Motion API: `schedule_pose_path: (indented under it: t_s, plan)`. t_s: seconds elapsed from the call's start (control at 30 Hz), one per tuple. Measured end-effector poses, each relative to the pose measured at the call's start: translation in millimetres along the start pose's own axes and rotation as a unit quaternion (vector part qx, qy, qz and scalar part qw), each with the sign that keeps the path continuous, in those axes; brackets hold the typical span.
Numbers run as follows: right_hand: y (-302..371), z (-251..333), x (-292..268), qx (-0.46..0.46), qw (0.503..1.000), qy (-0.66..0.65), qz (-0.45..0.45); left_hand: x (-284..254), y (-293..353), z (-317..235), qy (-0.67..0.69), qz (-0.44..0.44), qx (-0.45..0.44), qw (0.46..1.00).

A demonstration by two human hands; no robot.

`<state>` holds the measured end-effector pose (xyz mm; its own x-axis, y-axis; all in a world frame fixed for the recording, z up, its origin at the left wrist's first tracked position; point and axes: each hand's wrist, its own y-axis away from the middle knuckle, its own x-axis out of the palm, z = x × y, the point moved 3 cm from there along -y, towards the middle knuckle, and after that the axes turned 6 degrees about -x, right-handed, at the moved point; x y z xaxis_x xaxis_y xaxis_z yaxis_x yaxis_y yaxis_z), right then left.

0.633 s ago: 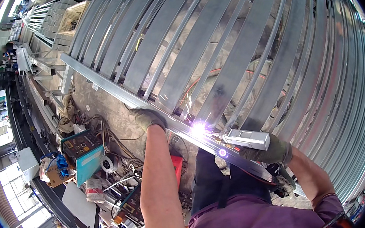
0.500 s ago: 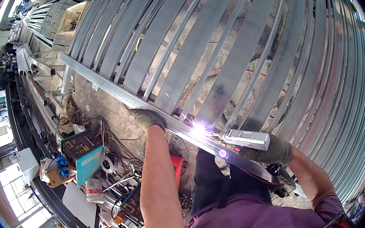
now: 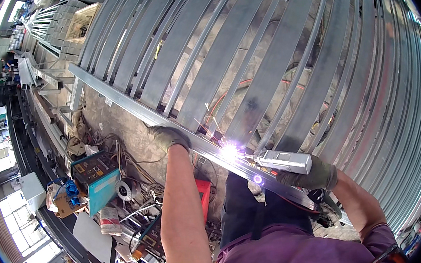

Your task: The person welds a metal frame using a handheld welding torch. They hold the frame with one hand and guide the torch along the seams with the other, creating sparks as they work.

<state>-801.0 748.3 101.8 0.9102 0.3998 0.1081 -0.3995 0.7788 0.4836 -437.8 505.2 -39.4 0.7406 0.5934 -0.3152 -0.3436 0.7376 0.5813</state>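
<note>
Head view looks down on a large steel grille (image 3: 274,56) of flat slats lying over a workshop floor, with a long square steel rail (image 3: 168,123) forming its near edge. On that rail the gloved left hand (image 3: 169,137) rests palm down, fingers curled over the metal. Further toward the rail's right end, the gloved right hand (image 3: 309,176) is closed around a silver handheld welding gun (image 3: 284,161), whose nozzle points left at the joint between rail and slat. A bright white-violet welding arc (image 3: 230,152) burns at that joint, throwing a few sparks upward. Below the rail, on the floor at left, stands a teal welding machine (image 3: 96,180) amid tangled cables (image 3: 136,184), just beside a wire spool (image 3: 123,190).
</note>
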Motion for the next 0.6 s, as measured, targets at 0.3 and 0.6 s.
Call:
schedule_pose_path:
  t_s: [0.3,0.6]
  plan:
    - [3,-16,0,-0.033,0.999,0.031,-0.008,-3,1,-3,-0.062,-0.005,-0.003,0.998]
    - [8,-25,-2,-0.037,0.997,0.059,-0.015,0,-4,-9,-0.034,-0.032,0.006,0.999]
